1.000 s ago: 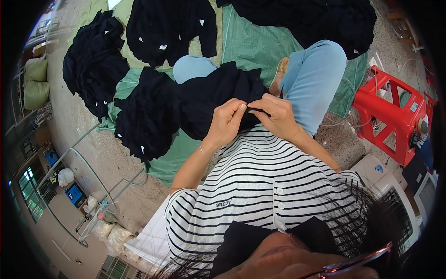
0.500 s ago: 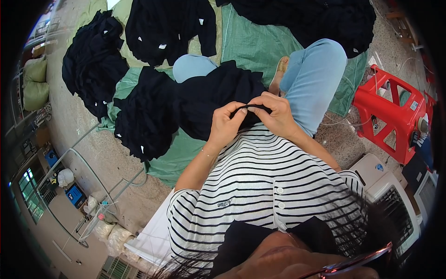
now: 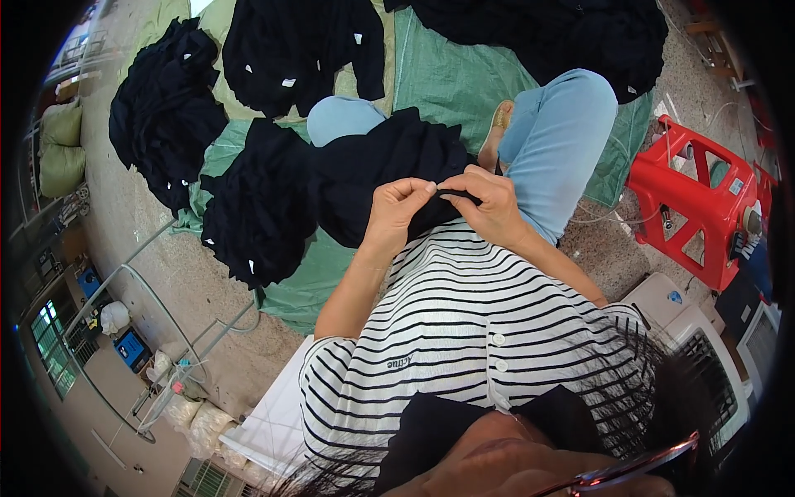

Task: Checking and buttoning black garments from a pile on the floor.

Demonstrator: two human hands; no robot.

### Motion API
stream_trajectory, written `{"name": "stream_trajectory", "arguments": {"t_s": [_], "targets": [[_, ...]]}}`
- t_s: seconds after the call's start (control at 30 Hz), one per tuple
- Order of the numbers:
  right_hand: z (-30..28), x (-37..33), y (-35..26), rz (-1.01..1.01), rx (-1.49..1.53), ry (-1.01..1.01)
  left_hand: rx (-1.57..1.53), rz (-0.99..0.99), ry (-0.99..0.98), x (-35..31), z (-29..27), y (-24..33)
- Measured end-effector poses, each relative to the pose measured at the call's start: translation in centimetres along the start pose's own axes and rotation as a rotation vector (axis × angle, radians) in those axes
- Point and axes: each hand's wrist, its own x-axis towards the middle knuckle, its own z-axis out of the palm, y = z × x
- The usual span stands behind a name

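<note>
A black knit garment point(image 3: 377, 170) lies bunched over my lap. My right hand point(image 3: 490, 203) pinches a folded edge of it between thumb and fingers, and a narrow dark strip of the cloth shows across that hand. My left hand point(image 3: 396, 211) is closed in a pinch right beside the right fingertips, at the end of the folded edge. Whatever sits between the left thumb and forefinger is too small to tell.
Heaps of black garments with small white labels, one heap point(image 3: 261, 203) close at left, lie on a green tarpaulin point(image 3: 451, 70). A red plastic stool point(image 3: 691, 199) stands at right, near a white slatted appliance point(image 3: 704, 364). A metal tube frame point(image 3: 153, 311) stands at left.
My left hand has shifted slightly left and up, its fingers straighter and its grip moved to the end of the folded edge. My right hand still pinches the cloth, almost unmoved.
</note>
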Motion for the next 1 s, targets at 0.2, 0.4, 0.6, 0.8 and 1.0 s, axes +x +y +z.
{"name": "stream_trajectory", "arguments": {"t_s": [0.2,0.4,0.6,0.8,1.0], "targets": [[-0.3,-0.2,-0.1,-0.010,-0.016,-0.066,0.470,0.170,0.058,-0.9,0.3,-0.3],[0.0,-0.2,0.3,-0.001,0.005,-0.053,0.569,0.312,0.059,-1.6,0.6,-0.3],[-0.1,-0.4,0.5,0.033,-0.008,-0.072,0.548,0.274,0.053,-1.6,0.6,-0.4],[0.1,-0.3,0.3,0.053,-0.011,-0.069,0.623,0.361,0.092,-1.7,1.1,-0.7],[0.1,-0.3,0.1,0.352,0.259,-0.072,0.602,0.446,0.085,-1.8,1.3,-1.1]]}}
